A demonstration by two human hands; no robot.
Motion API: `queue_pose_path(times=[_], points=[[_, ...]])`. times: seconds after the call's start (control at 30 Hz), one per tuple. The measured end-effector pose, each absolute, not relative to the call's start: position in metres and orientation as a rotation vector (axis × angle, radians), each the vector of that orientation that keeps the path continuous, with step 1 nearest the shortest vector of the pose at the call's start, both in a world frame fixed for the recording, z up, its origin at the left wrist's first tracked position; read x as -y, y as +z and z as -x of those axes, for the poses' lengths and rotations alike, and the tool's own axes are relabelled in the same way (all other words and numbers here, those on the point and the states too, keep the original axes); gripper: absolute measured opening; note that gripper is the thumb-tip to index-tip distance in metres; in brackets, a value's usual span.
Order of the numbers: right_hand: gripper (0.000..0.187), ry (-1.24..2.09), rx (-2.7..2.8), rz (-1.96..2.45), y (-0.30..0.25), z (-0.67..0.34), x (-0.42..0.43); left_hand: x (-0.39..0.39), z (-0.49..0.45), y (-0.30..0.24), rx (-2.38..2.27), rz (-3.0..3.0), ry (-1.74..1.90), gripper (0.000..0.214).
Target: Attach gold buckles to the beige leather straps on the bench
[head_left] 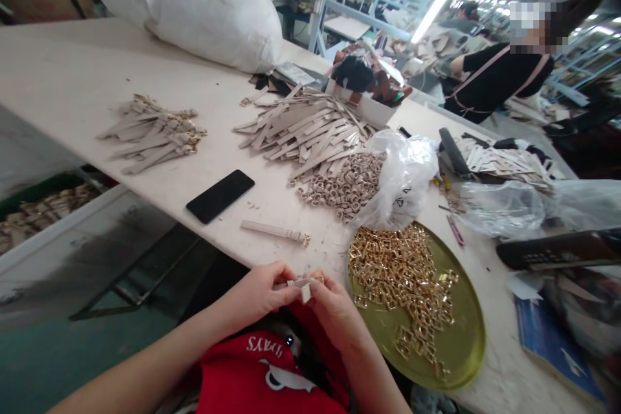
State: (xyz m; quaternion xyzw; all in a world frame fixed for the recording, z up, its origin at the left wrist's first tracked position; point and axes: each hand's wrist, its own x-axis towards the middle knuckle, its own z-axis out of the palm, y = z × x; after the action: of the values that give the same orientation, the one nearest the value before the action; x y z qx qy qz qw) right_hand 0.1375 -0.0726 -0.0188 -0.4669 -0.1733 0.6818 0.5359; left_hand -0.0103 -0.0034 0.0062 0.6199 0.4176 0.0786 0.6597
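Observation:
Close to my body, at the table's front edge, my left hand [272,286] pinches one part of a short light beige strap [305,291]. My right hand [332,304] has its fingers closed on the strap's other part, where it is folded over; a glint of gold shows at those fingertips, mostly hidden. Just beyond my hands lies a finished-looking strap with a gold buckle [274,231]. To the right, a round gold-green tray [466,349] holds a heap of gold buckles [402,272]. Small beige loops [349,187] are piled behind, partly under a clear plastic bag [402,174].
A black phone [220,196] lies left of the single strap. Farther back are buckled straps [158,136], a large pile of plain straps [310,126] and a big white sack [194,6]. A pink-handled tool [455,230] rests beyond the tray. A person [499,77] stands at far right.

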Motion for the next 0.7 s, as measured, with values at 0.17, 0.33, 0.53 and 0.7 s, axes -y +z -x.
queue_pose_path(times=[0.17, 0.33, 0.53, 0.7], points=[[0.019, 1.214, 0.68, 1.431, -0.012, -0.141, 0.075, 0.008, 0.013, 0.019, -0.88, -1.332, 0.188, 0.028], [0.017, 1.255, 1.025, 1.535, -0.013, -0.144, 0.084, 0.016, 0.007, 0.02, -0.907, -1.417, 0.179, 0.026], [0.011, 1.255, 1.312, 1.573, -0.01, -0.148, 0.092, 0.018, 0.015, 0.009, -0.802, -1.234, 0.104, 0.032], [0.008, 1.174, 1.567, 1.598, -0.002, -0.147, 0.095, 0.02, 0.016, 0.006, -0.821, -1.26, 0.061, 0.03]])
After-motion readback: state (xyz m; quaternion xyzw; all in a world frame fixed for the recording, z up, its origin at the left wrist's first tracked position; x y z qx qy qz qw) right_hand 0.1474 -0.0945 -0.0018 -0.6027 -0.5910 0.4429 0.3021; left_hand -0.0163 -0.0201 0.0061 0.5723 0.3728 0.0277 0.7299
